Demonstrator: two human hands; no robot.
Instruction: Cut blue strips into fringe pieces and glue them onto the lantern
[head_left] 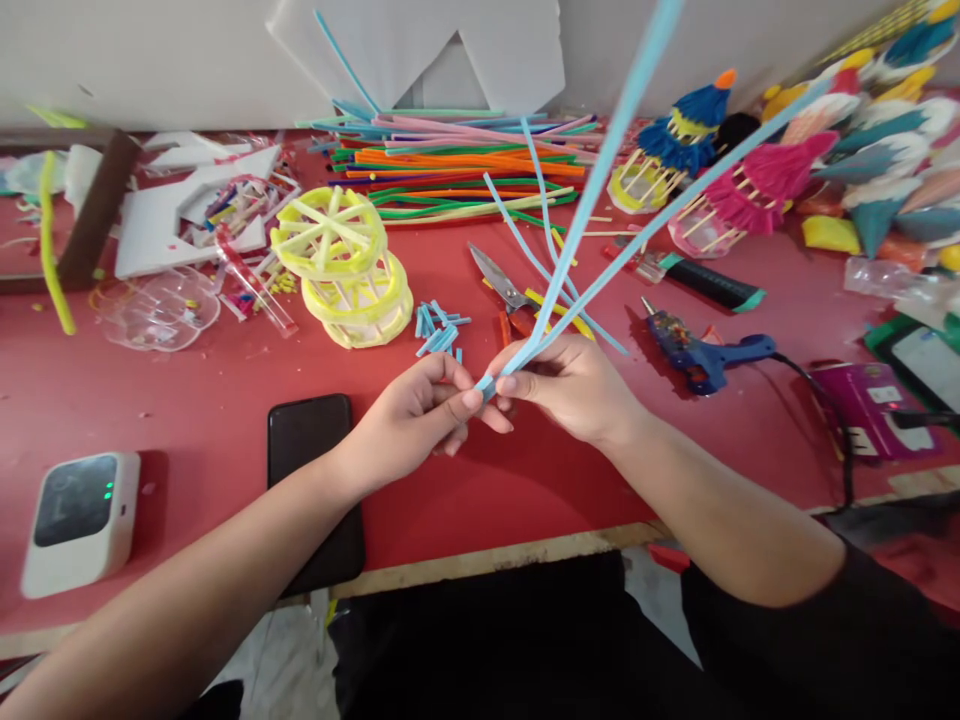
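Two long light-blue pipe cleaners (574,240) rise from my hands and spread apart toward the upper right. My left hand (431,405) pinches their lower ends between thumb and fingertips. Close beside it, my right hand (570,385) grips the same strips a little higher up. Just beyond my left hand lies a small heap of short cut blue pieces (439,325). Scissors (502,280) lie behind my right hand, their handles partly covered by loose blue strips (525,245). A yellow wheel-like frame (345,265) with thin sticks stands to the left of them.
Bundled coloured pipe cleaners (465,160) lie at the back. On the right are a blue glue gun (697,350) with its cord, a utility knife (709,280) and finished coloured models (765,190). A phone (311,440) lies under my left forearm; a white device (82,520) stands farther left.
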